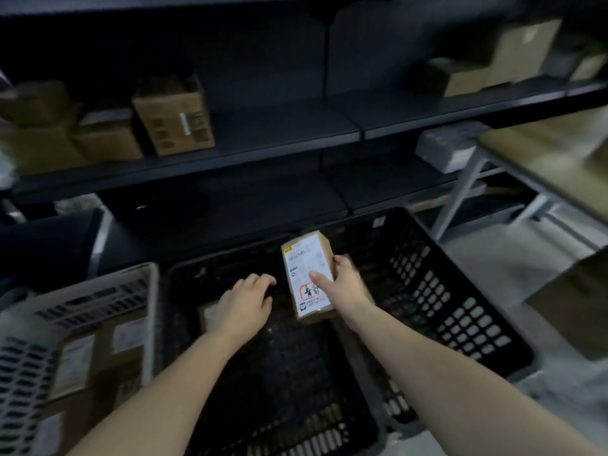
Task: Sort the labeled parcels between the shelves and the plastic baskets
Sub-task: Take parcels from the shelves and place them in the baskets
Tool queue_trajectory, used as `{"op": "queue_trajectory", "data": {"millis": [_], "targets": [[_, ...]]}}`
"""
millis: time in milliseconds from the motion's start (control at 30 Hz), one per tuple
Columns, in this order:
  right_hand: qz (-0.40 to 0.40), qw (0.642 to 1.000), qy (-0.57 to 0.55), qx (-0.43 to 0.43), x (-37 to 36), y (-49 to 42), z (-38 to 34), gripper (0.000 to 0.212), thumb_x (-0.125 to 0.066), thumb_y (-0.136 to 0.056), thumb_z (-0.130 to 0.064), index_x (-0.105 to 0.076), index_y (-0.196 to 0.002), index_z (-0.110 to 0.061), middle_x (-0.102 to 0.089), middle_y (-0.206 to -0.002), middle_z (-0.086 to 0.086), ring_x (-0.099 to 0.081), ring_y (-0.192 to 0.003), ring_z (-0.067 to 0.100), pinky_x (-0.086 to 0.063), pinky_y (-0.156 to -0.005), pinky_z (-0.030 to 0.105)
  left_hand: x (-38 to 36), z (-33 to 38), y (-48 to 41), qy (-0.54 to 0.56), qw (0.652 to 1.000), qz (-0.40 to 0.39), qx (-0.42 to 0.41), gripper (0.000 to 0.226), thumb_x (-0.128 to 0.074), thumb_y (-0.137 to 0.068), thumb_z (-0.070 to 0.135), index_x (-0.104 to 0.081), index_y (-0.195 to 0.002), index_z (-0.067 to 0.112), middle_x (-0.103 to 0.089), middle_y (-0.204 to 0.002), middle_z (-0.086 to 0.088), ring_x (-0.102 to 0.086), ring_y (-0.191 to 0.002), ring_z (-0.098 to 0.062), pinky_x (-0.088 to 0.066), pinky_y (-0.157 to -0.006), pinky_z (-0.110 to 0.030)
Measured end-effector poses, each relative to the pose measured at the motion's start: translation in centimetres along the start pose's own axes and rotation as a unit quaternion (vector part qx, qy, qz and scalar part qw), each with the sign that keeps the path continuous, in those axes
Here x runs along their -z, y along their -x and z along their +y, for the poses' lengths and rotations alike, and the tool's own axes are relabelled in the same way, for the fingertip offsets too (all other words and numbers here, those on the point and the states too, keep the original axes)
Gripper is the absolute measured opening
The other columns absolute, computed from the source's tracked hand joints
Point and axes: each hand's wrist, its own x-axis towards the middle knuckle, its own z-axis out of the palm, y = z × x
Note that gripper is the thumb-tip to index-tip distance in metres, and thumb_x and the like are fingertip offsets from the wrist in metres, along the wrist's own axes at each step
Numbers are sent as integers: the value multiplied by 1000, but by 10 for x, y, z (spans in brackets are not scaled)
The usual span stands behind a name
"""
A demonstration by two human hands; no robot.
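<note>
Cardboard, small and oblong, the labeled parcel [307, 278] is held by the right hand [343, 283] above the black plastic basket [460, 291], thumb across its white label and fingers wrapped round the far long edge. It looks light and stiff, a one-handed load. The long edges give the surest hold, and the label face may be slick. The left hand [245, 304] hangs slack-fingered, holding nothing, low over a second parcel [206, 315] in that basket; contact is unclear. Dark shelves [230, 159] stand behind.

The head camera (wide-angle) looks forward and down, close over a black basket [444, 307], facing shelves [263, 133].
</note>
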Motion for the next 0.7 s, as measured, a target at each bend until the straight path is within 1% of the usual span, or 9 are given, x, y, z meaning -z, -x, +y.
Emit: {"op": "queue_trajectory", "data": {"millis": [133,267,433,533,633,667,700], "targets": [[25,999,23,-36,90,-33,41,80,-69,-83,-47,-30,-147,-21,-48,-132,9,-62,-103,27,-54,-89,47,-23,76,-39,-13,999,-15,-45,35,-43,-97,28,-44,-132,27,-51,-124,4,-51,-113,-17,-47,-87,-33],[38,996,32,-78,136,-68,73,81,-69,-82,-48,-28,-147,-22,-50,-132,10,-63,-103,29,-53,-91,48,-47,116,-78,-11,997,-38,-66,37,-42,-98,25,-42,-135,24,-51,-123,2,-49,-113,-18,-46,-90,-33],[44,991,30,-122,149,-112,106,78,-70,-82,-45,-30,-145,-23,-53,-129,11,-64,-100,29,-55,-88,48,-81,130,-126,6,995,-65,-69,39,-43,-96,21,-43,-135,23,-51,-123,0,-48,-115,-19,-45,-90,-32],[57,987,38,-149,150,-142,123,75,-69,-85,-41,-31,-146,-22,-54,-128,11,-64,-99,30,-56,-86,48,-106,132,-156,30,994,-84,-66,40,-43,-96,18,-44,-136,20,-49,-127,-2,-46,-118,-21,-45,-91,-34],[59,979,63,-183,146,-173,143,75,-69,-84,-42,-30,-146,-24,-48,-133,11,-57,-110,34,-52,-92,50,-140,135,-175,42,992,-103,-52,38,-44,-95,17,-46,-132,18,-50,-126,-4,-47,-118,-23,-45,-91,-35],[59,976,62,-199,145,-184,150,75,-71,-84,-39,-31,-146,-23,-45,-134,12,-55,-114,35,-51,-93,51,-151,136,-180,38,992,-113,-47,37,-44,-95,17,-47,-132,18,-50,-126,-4,-46,-119,-23,-44,-91,-34],[57,973,44,-220,142,-195,156,73,-73,-83,-34,-34,-143,-20,-44,-134,12,-55,-113,36,-52,-91,51,-162,136,-185,35,991,-123,-42,37,-44,-95,17,-47,-132,18,-50,-126,-4,-45,-120,-23,-44,-92,-34]]}}
